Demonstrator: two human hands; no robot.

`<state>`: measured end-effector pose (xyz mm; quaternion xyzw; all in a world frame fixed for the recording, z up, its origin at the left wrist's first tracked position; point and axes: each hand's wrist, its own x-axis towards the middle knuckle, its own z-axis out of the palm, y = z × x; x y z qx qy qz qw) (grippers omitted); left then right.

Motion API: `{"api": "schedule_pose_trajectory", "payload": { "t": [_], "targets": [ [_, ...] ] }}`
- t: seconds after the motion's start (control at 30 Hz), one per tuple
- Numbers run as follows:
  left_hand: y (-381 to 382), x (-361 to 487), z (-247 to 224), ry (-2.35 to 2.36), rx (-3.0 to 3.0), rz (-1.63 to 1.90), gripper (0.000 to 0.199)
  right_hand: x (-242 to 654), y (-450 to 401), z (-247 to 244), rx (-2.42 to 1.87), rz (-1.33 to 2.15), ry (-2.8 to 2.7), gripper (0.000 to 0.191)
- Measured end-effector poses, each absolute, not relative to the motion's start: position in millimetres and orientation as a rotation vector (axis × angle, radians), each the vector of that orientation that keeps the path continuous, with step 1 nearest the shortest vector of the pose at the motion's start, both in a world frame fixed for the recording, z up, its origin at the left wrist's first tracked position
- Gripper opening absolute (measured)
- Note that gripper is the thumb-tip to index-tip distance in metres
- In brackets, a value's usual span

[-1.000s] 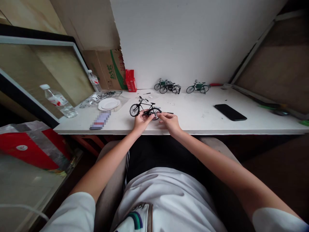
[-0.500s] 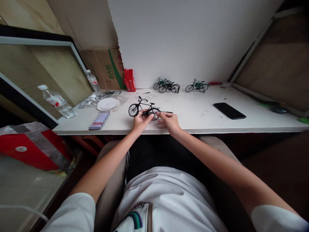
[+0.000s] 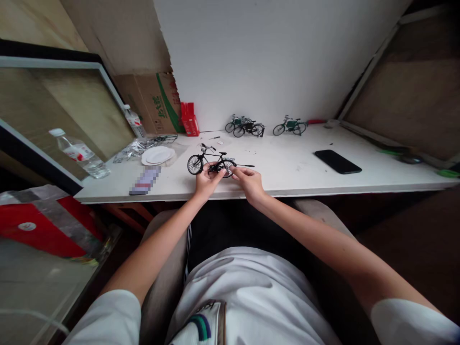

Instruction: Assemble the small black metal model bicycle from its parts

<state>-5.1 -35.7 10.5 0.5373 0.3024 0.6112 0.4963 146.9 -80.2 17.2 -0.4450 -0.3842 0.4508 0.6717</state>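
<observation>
A black model bicycle (image 3: 212, 158) stands tilted slightly over the front of the white table, its front wheel to the left. My left hand (image 3: 206, 183) is closed around its lower frame from below, with the thumb up against the rear wheel. At the rear wheel's right edge, my right hand (image 3: 251, 183) pinches with thumb and forefinger. Whether those fingertips grip the wheel or a small part there is too small to tell. Just behind the right hand shows a thin dark rod (image 3: 246, 166).
Green and black model bicycles (image 3: 289, 126) stand along the back wall. A black phone (image 3: 338, 161) lies to the right. On the left are white plates (image 3: 157, 155), clear-wrapped parts (image 3: 134, 147), a water bottle (image 3: 81, 153) and a red box (image 3: 189, 120). The table's front edge (image 3: 280, 193) is close.
The whole view has shifted slightly, so everything appears a little further left. Both hands keep their places on the model bicycle, and the right fingertips stay at the rear wheel.
</observation>
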Motion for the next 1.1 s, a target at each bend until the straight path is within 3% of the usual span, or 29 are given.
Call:
{"api": "schedule_pose_trajectory", "payload": {
  "t": [0.3, 0.53, 0.77, 1.1],
  "targets": [
    [-34.3, -6.6, 10.9, 0.736, 1.283, 1.472, 0.07, 144.5, -82.1, 17.6, -0.931, 0.988, -0.861, 0.043],
    [-33.2, -7.0, 9.9, 0.734, 1.274, 1.48, 0.07, 143.8, -80.9, 15.9, -0.831, 1.025, -0.755, 0.064],
    [-31.0, -9.0, 9.2, 0.717, 1.272, 1.488, 0.065, 146.3, -77.5, 11.0, -0.808, 1.05, -0.755, 0.066],
    [-31.2, -9.3, 9.2, 0.708, 1.237, 1.499, 0.065, 144.7, -80.7, 13.2, -0.846, 0.994, -0.828, 0.044]
  ]
}}
